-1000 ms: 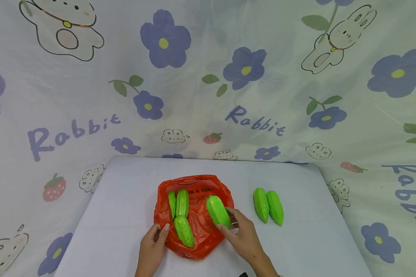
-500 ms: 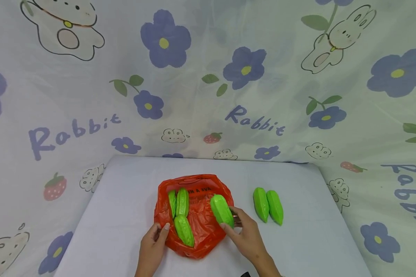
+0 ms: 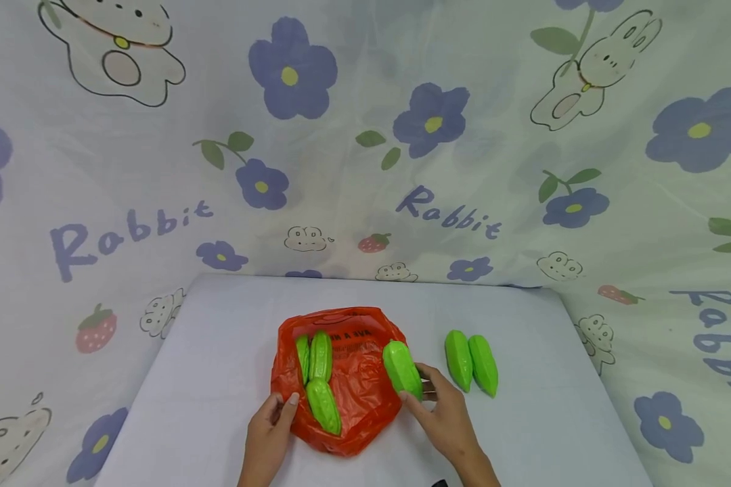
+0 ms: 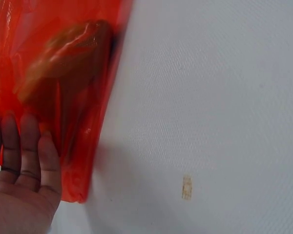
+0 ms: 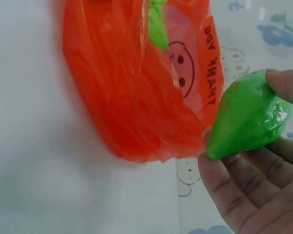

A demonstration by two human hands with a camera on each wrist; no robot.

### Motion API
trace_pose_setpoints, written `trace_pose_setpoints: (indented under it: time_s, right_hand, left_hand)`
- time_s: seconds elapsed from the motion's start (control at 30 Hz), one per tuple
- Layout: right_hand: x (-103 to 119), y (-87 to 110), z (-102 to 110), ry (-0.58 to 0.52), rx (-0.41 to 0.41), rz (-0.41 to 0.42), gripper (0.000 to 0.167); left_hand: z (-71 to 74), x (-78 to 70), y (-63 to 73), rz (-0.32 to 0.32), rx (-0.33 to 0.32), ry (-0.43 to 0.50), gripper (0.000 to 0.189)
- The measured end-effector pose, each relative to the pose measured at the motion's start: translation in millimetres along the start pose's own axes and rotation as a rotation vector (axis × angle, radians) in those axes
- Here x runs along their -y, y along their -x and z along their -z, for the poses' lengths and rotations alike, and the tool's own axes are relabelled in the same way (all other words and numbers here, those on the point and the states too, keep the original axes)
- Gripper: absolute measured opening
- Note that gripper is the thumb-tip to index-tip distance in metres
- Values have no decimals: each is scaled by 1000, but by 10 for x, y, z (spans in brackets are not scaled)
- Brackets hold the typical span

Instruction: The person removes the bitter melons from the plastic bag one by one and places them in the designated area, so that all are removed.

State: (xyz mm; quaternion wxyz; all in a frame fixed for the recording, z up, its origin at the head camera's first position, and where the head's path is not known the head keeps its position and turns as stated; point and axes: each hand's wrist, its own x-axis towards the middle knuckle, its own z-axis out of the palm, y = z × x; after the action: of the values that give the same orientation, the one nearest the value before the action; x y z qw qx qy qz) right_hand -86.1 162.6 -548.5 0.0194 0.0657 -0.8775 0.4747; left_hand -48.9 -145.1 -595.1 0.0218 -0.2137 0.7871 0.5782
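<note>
A red plastic bag (image 3: 365, 406) lies on the white table with its mouth spread, and several bright green, ridged fruits like star fruit (image 3: 321, 356) rest inside it. My left hand (image 3: 271, 426) pinches the bag's near left edge, thumb on top; in the left wrist view its fingers (image 4: 29, 151) lie against the red plastic. At the bag's right rim, my right hand (image 3: 441, 412) holds another green star fruit (image 3: 403, 370) between thumb and fingers. The right wrist view shows this star fruit (image 5: 249, 117) with its pointed end free, apart from the bag (image 5: 117, 97).
To the right of the right hand, two more green star fruits (image 3: 472, 363) lie side by side on the white tabletop (image 3: 542, 433). A cloth printed with flowers and rabbits (image 3: 341, 169) hangs behind and around the table.
My right hand has moved to the right with the star fruit, from over the bag's opening to its right rim. The left hand and the bag have stayed in place.
</note>
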Motion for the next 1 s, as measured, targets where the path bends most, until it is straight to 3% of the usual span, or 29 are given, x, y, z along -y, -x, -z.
trace_pose_setpoints:
  time_s: [0.73, 1.0]
  right_hand:
    - [-109, -7, 145, 169, -108, -47, 60]
    - [-172, -6, 241, 184, -128, -51, 60]
  left_hand:
    - [3, 12, -3, 13, -2, -4, 47]
    - [17, 10, 0, -1, -4, -4, 45]
